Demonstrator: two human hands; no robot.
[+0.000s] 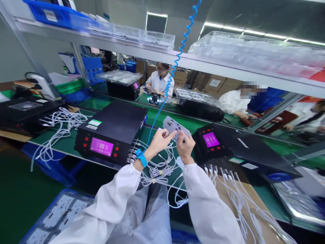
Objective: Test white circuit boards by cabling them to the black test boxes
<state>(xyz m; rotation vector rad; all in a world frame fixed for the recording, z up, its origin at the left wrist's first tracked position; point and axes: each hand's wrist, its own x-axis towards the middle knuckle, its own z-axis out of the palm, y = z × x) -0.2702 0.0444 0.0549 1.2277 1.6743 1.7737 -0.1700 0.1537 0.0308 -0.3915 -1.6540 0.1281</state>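
Note:
A flat, pale grey plate [170, 124] with small dark cutouts or ports is held up, tilted, above the green table. My right hand [185, 145] is closed around its lower right edge. On the lower left side, my left hand [160, 141] is also closed on the plate, its thumb reaching across toward the right fingers. A blue wrist strap [141, 158] circles my left wrist. Below both hands lies a tangle of white cables [162, 169]. The underside of the plate and some fingertips are hidden.
Black box with a pink screen [111, 132] stands left; another black box [238, 145] stands right, cables plugged in. A blue coiled hose [181, 47] hangs ahead. A shelf [142, 51] crosses above. A tray of plates [59, 213] sits low left. Co-workers sit opposite.

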